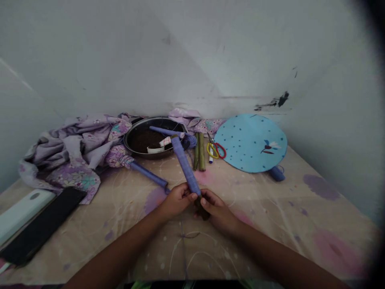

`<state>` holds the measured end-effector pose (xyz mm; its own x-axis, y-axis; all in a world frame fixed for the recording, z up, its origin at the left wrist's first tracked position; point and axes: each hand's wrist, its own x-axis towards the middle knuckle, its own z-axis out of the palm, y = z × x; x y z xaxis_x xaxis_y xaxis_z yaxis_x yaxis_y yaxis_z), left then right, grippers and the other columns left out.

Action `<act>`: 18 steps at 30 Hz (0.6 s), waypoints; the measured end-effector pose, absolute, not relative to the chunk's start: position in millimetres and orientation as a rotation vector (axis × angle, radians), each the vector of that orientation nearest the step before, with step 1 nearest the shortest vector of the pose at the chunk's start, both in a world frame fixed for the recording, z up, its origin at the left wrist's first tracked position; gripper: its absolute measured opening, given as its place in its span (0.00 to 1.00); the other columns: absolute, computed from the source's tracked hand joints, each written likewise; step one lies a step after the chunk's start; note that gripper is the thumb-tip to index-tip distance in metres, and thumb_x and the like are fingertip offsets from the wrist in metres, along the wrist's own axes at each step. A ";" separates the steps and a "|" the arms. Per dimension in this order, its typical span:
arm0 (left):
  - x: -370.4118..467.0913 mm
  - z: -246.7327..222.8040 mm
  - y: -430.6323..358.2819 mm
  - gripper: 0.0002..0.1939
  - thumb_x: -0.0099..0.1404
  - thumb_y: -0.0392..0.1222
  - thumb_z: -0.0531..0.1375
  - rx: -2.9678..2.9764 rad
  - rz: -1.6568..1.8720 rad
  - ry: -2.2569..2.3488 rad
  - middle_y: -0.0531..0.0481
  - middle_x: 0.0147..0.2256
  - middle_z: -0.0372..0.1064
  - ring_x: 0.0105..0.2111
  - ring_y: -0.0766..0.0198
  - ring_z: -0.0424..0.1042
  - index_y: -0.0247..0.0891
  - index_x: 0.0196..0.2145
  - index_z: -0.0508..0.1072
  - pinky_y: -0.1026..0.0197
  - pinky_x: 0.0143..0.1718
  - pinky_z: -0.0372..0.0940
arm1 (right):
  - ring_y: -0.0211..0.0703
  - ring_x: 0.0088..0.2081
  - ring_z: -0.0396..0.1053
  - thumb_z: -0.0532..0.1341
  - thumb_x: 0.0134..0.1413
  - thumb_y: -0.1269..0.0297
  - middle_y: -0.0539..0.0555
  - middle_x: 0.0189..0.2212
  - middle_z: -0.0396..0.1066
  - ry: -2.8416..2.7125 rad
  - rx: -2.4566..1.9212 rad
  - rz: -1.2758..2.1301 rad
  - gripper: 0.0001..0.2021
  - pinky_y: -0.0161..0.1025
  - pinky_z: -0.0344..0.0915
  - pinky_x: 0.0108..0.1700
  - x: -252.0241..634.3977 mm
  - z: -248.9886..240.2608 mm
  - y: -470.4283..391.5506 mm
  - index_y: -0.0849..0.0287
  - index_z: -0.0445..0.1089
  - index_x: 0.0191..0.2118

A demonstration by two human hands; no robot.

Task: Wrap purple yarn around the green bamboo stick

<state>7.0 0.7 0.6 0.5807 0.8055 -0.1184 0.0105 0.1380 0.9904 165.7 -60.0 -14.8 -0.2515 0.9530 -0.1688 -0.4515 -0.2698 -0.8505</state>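
Observation:
A brown stick wrapped for most of its length in purple yarn [186, 166] is held at its lower end by both hands. My left hand [179, 197] is closed round it at the lower edge of the wrapping. My right hand [215, 206] grips the bare brown end just below. A thin strand of yarn [184, 257] trails down the cloth to the near edge. Beyond the hands, another purple-wrapped stick [148, 174] lies on the left, its far end tied with floral fabric. Two bare green-brown sticks [201, 152] lie behind, beside scissors [215, 150] with yellow and red handles.
A dark pan [129, 147] holds brown material, a wrapped stick and a white strip. Bunched floral cloth [72, 152], a black phone-like object [45, 224] and a white device [24, 212] are left. A blue round fan [251, 142] and purple roll [277, 173] are right.

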 end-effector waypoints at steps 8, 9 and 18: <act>13.2 3.6 -8.6 0.27 0.52 0.61 0.63 1.228 0.670 0.726 0.55 0.23 0.63 0.19 0.70 0.64 0.34 0.36 0.64 0.65 0.23 0.60 | 0.36 0.27 0.65 0.67 0.44 0.46 0.51 0.26 0.69 -0.884 -0.880 1.759 0.22 0.34 0.58 0.29 169.6 -16.9 -59.1 0.61 0.68 0.36; 13.3 4.1 -8.8 0.26 0.53 0.60 0.63 1.217 0.668 0.717 0.55 0.23 0.63 0.19 0.70 0.64 0.34 0.36 0.64 0.65 0.22 0.60 | 0.37 0.28 0.66 0.67 0.44 0.46 0.52 0.27 0.69 -0.871 -0.868 1.767 0.23 0.35 0.59 0.30 169.0 -17.1 -59.0 0.61 0.68 0.36; 0.3 15.3 1.6 0.24 0.53 0.57 0.64 1.274 0.601 0.736 0.49 0.31 0.69 0.31 0.65 0.66 0.32 0.34 0.70 0.64 0.34 0.60 | 0.42 0.37 0.68 0.65 0.47 0.46 0.53 0.35 0.70 -0.808 -0.848 1.802 0.22 0.39 0.62 0.40 169.2 -17.2 -59.1 0.57 0.69 0.43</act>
